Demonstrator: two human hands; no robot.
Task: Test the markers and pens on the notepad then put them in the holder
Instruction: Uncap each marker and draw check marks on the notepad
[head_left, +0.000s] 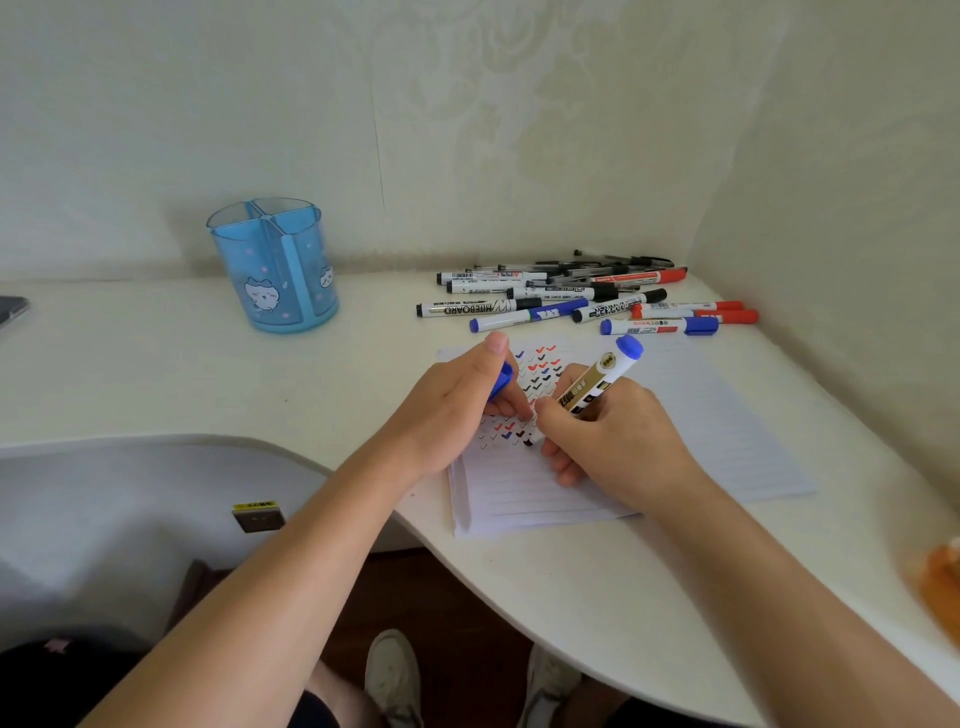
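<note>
Right hand (618, 441) is on the page, fingers (553, 415) curled tight round a marker (597, 382) with a gold-and-white barrel. The marker's blue butt end tilts up toward one o'clock. Its writing end runs down behind the fingers to the paper, so the tip itself is mostly hidden.

Left hand (447, 410) sits just beside it at nine o'clock, resting on the notepad (701, 415). Its fingers are closed on the blue cap (501, 379) and the thumb points up.

Between and above the two hands the lined page carries rows of tick marks (540, 371) in red, blue and black. The notepad lies flat on the white worktop (156, 374), with its near left corner close to the curved front edge.

At twelve o'clock from the notepad is the pile of markers and pens (571, 299), all lying on their sides near the wall. It holds black, blue and red caps, and one barrel reads WHITEBOARD.

The holder (272, 265) stands upright well apart at ten o'clock. It is translucent blue and divided into compartments, with nothing visible inside.

Something orange (943, 587) blurs at the edge of the view at four o'clock.
</note>
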